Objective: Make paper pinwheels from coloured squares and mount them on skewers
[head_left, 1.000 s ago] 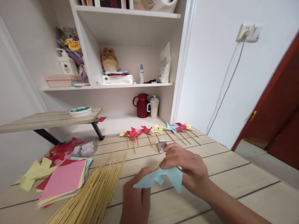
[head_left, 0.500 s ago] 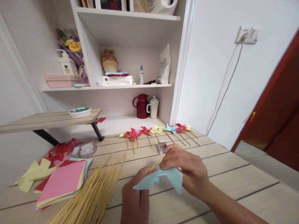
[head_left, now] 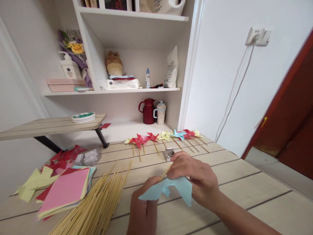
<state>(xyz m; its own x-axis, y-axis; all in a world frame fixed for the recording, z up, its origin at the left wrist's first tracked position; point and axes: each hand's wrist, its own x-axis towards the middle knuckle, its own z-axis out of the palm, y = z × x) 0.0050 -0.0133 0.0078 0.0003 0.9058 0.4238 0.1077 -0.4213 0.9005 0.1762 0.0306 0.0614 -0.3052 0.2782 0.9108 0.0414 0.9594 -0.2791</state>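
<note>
One blue paper pinwheel (head_left: 168, 191) in hand — two hands — one red jug (head_left: 147, 111), one cup (head_left: 160, 113).

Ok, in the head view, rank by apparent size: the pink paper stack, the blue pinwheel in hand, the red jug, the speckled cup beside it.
1. pink paper stack
2. blue pinwheel, though it is nearest the camera
3. red jug
4. speckled cup, only slightly smaller than the jug

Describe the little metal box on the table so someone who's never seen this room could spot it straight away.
Start at the wooden table and find the row of finished pinwheels along its far edge. Just in front of that row, beyond the right hand, sits the small metal box. It is the only shiny silver thing among paper and sticks.
</note>
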